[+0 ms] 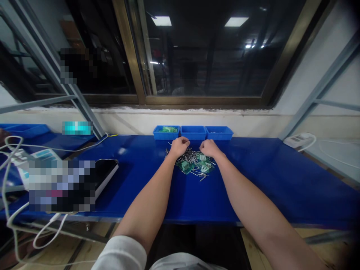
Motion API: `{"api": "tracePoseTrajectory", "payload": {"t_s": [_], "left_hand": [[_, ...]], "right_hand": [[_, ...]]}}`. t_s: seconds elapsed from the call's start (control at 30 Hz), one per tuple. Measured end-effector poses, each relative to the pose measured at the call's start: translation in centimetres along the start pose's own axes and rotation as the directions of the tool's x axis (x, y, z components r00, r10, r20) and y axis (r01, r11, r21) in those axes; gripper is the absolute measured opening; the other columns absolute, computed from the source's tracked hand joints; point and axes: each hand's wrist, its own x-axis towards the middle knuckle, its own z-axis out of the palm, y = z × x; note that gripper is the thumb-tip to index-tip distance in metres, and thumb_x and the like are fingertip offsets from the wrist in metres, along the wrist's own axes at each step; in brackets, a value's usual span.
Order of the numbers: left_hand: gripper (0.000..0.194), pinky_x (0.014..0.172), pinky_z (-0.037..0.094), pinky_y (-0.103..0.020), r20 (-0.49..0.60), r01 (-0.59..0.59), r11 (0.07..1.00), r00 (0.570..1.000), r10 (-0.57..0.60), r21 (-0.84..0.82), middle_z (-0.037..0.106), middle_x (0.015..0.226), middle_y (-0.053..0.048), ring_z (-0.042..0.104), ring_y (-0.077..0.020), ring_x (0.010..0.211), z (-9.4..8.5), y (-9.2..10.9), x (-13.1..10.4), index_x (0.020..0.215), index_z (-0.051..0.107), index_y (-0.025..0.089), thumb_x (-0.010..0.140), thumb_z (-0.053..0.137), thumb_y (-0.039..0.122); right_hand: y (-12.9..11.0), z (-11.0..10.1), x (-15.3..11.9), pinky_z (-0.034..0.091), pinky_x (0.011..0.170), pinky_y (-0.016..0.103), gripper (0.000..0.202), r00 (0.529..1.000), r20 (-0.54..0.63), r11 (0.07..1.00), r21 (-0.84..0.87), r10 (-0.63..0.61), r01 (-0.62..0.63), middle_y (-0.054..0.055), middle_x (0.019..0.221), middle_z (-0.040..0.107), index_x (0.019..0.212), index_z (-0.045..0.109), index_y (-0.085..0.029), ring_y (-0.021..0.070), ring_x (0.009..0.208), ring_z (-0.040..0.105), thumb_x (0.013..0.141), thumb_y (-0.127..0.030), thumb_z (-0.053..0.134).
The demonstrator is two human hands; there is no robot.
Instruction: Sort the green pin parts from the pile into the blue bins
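A pile of thin metal screws or nails (191, 155) lies on the blue table, mixed with small green-and-white packets (204, 165). My left hand (180, 147) is over the left back side of the pile, its fingers curled together. Opposite it, my right hand (209, 147) is at the right back side, also with closed fingers. Whatever either hand pinches is too small or hidden to make out. Behind the hands stand three blue bins: the left bin (157, 132) contains green packets, the middle bin (193, 132) shows no contents, and the right bin (229, 133) holds something small and pale.
A phone-like dark device (105, 169) and white cables (11, 180) lie at the left, beside a white-and-blue box (46, 155). A white power strip (298, 139) sits at the right. Grey metal posts (317, 93) flank the table, and a window rises behind.
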Motion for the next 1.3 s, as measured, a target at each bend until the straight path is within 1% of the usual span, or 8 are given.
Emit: {"api": "tracePoseTrajectory", "payload": {"t_s": [0.1,0.17,0.37,0.67,0.83,1.13,1.2,1.3], "left_hand": [[0.026,0.079,0.047,-0.027,0.019,-0.029,0.999,0.999,0.029,-0.022,0.070,0.088,-0.005,0.063,-0.0172,0.081,0.0,0.3,-0.2,0.094,0.067,0.016,0.075,0.058,0.031],[0.029,0.080,0.047,-0.027,0.056,-0.086,0.995,0.994,0.089,-0.053,0.070,0.091,-0.005,0.063,-0.0178,0.084,-0.1,0.6,-0.5,0.098,0.067,0.016,0.076,0.058,0.033],[0.031,0.081,0.046,-0.028,0.124,-0.218,0.948,0.960,0.251,-0.231,0.070,0.095,-0.006,0.062,-0.0199,0.088,-0.2,1.0,-0.8,0.098,0.067,0.014,0.078,0.056,0.035],[0.034,0.066,0.044,-0.026,0.057,-0.124,0.901,0.985,0.163,-0.416,0.065,0.071,-0.003,0.056,-0.0134,0.066,-0.1,0.5,-0.1,0.074,0.062,0.013,0.076,0.055,0.046],[0.035,0.066,0.043,-0.027,0.019,-0.079,0.919,0.995,0.094,-0.386,0.063,0.069,-0.002,0.056,-0.0140,0.067,0.2,0.0,0.3,0.070,0.058,0.015,0.079,0.049,0.049],[0.049,0.066,0.042,-0.026,0.061,-0.099,0.958,0.991,0.119,-0.270,0.063,0.068,-0.002,0.056,-0.0148,0.066,0.2,0.1,0.0,0.068,0.060,0.015,0.080,0.041,0.058],[0.052,0.065,0.043,-0.026,0.070,-0.100,0.966,0.990,0.119,-0.239,0.063,0.066,-0.003,0.057,-0.0150,0.064,0.2,0.2,0.0,0.066,0.061,0.015,0.080,0.039,0.061],[0.054,0.066,0.044,-0.026,0.042,-0.084,0.969,0.994,0.097,-0.231,0.065,0.071,-0.003,0.059,-0.0153,0.064,0.2,0.0,0.0,0.071,0.062,0.015,0.080,0.037,0.062]], "right_hand": [[-0.6,-0.1,0.2,0.039,0.081,0.031,0.019,0.995,-0.070,0.997,0.034,-0.064,0.067,0.012,0.083,0.067,0.071,0.066,-0.016,0.0228,0.087,0.057,0.078,-0.027,0.052],[-1.1,-0.2,0.2,0.041,0.076,0.030,0.019,0.988,-0.114,0.978,0.165,-0.109,0.127,0.009,0.083,0.066,0.080,0.064,-0.016,0.0195,0.081,0.058,0.081,-0.028,0.049],[-1.8,-0.3,0.0,0.041,0.062,0.026,0.019,0.985,-0.096,0.784,0.596,-0.143,0.172,0.001,0.066,0.060,0.080,0.058,-0.017,0.0141,0.064,0.055,0.077,-0.034,0.052],[-2.5,-1.0,-0.4,0.033,0.048,0.023,0.027,0.997,-0.049,0.535,0.842,-0.056,0.071,-0.001,0.055,0.057,0.071,0.055,-0.018,0.0096,0.048,0.046,0.068,-0.044,0.061],[-2.2,-1.3,-0.4,0.031,0.046,0.022,0.020,0.998,-0.011,0.352,0.936,-0.065,0.033,0.001,0.062,0.064,0.071,0.058,-0.018,0.0097,0.049,0.047,0.061,-0.034,0.066],[-1.8,-1.2,-0.6,0.033,0.046,0.023,0.019,0.996,-0.024,0.342,0.938,-0.085,0.052,0.002,0.062,0.064,0.068,0.064,-0.017,0.0106,0.051,0.050,0.062,-0.034,0.063],[-1.7,-1.2,-0.4,0.034,0.046,0.023,0.021,0.998,-0.056,0.371,0.926,-0.042,0.068,0.002,0.057,0.062,0.064,0.062,-0.017,0.0106,0.048,0.049,0.062,-0.038,0.063],[-1.2,-1.4,-0.1,0.035,0.047,0.025,0.030,0.980,-0.161,0.472,0.877,0.117,0.087,0.000,0.048,0.056,0.057,0.058,-0.017,0.0110,0.045,0.048,0.064,-0.047,0.061]]}}
